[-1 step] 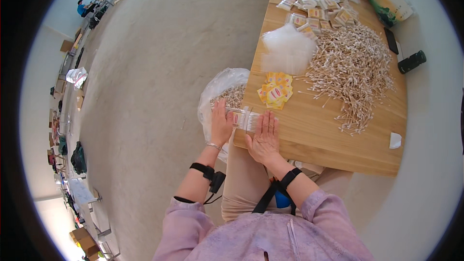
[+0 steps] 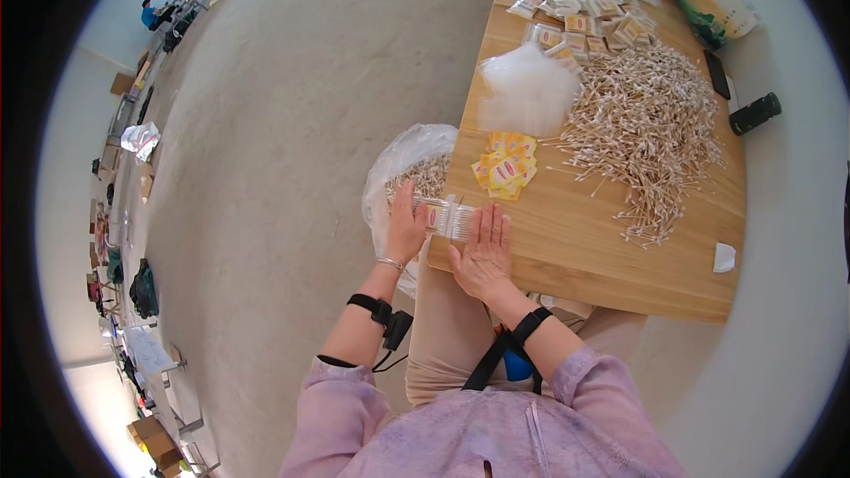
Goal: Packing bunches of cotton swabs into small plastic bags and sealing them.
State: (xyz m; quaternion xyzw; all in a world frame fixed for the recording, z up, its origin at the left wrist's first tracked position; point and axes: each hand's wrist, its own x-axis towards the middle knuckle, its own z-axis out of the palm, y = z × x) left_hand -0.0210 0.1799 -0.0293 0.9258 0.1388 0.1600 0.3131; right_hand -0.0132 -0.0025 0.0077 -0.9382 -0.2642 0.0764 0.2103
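Note:
A clear plastic packet of cotton swabs with a small printed card lies at the table's near left corner, its left part reaching past the edge. My left hand is against the packet's left end with straight fingers. My right hand lies flat at the other end, fingers stretched out and close together. Just beyond the packet is a small pile of yellow cards. Below the table edge, a clear plastic bag holds many loose cotton swabs, partly hidden behind my left hand.
A big heap of loose cotton swabs covers the table's right side. Empty clear bags are stacked left of it, with filled packets farther back. A phone and a black cylinder are by the wall. Someone sits far left.

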